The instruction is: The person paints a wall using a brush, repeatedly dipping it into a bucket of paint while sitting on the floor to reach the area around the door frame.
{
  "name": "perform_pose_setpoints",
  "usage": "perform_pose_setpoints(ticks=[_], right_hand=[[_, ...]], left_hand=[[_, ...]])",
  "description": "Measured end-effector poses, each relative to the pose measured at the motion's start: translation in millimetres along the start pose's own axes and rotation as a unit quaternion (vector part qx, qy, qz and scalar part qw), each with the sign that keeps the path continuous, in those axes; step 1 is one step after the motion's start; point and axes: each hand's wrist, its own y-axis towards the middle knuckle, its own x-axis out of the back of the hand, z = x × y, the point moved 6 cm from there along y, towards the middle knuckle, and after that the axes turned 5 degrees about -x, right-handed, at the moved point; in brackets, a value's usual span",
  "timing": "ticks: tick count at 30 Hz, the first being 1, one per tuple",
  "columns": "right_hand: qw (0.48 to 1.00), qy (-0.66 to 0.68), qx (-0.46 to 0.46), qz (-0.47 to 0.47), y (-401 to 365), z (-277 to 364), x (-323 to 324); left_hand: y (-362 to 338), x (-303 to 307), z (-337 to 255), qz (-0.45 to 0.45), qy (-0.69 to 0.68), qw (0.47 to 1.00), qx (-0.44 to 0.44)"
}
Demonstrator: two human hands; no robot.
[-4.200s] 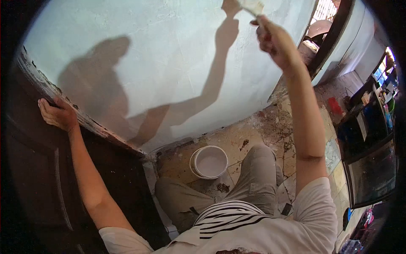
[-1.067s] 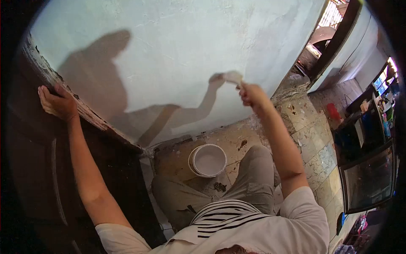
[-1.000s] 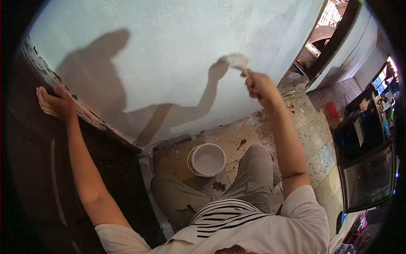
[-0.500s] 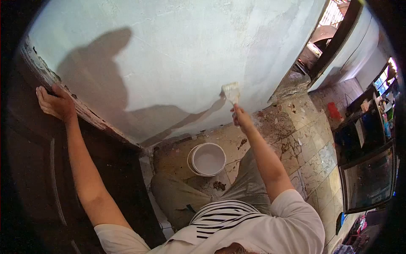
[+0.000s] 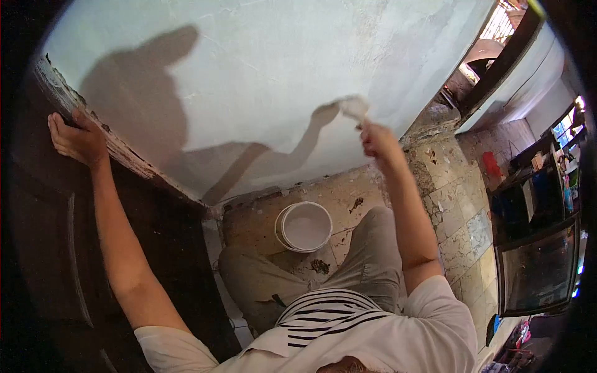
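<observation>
My right hand (image 5: 379, 142) is closed round the handle of a paintbrush (image 5: 354, 108). The pale bristles, smeared by motion, are at the white wall (image 5: 280, 81), low on its right part. At far left my left hand (image 5: 78, 138) lies on the dark wooden door (image 5: 43, 205), right beside its chipped, paint-streaked edge, with fingers stretched out and nothing in them. On the floor between my knees stands a white bucket (image 5: 278, 231) containing whitish liquid.
Cracked, stained floor tiles (image 5: 463, 211) stretch to the right. A dark-framed glass panel (image 5: 540, 267) and cluttered shelves (image 5: 556, 168) line the right side. At upper right is an opening with a dark wooden post (image 5: 507, 59). Shadows of me fall across the wall.
My right hand has moved up and to the right with the paintbrush, which now meets the wall higher up. My left hand stays at the door's edge.
</observation>
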Motion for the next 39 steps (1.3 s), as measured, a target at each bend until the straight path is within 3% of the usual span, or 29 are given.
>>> perform_pose_setpoints(ticks=[4,8,12,17,22,27,29,31,34,39], right_hand=[[0.99,0.041,0.137,0.008,-36,92,6],[0.978,0.121,0.165,0.03,14,56,17],[0.996,0.083,0.033,0.009,62,-75,28],[0.992,0.018,-0.114,-0.046,58,-209,37],[0.974,0.049,-0.222,-0.021,45,-227,-9],[0.993,0.029,-0.112,0.039,7,-112,-85],[0.995,0.022,0.052,0.078,-57,-20,-119],[0.99,0.031,0.104,0.085,-71,4,-135],[0.988,0.042,0.107,0.099,-59,-9,-156],[0.994,0.032,0.036,0.101,-11,-133,-172]], left_hand=[[-2,0,0,-0.014,-0.018,1.0,0.007],[-2,-2,3,-0.004,-0.031,0.999,0.019],[-4,-4,5,-0.011,-0.049,0.998,0.023],[-5,-6,6,-0.01,-0.074,0.997,0.033],[-7,-6,9,-0.031,-0.109,0.991,0.069],[-13,-13,18,-0.058,-0.111,0.991,0.047],[-15,-13,21,-0.054,-0.104,0.992,0.045],[-12,-8,12,-0.055,-0.108,0.991,0.048],[-6,-5,9,-0.047,-0.11,0.992,0.049],[-12,-6,16,-0.061,-0.1,0.992,0.05]])
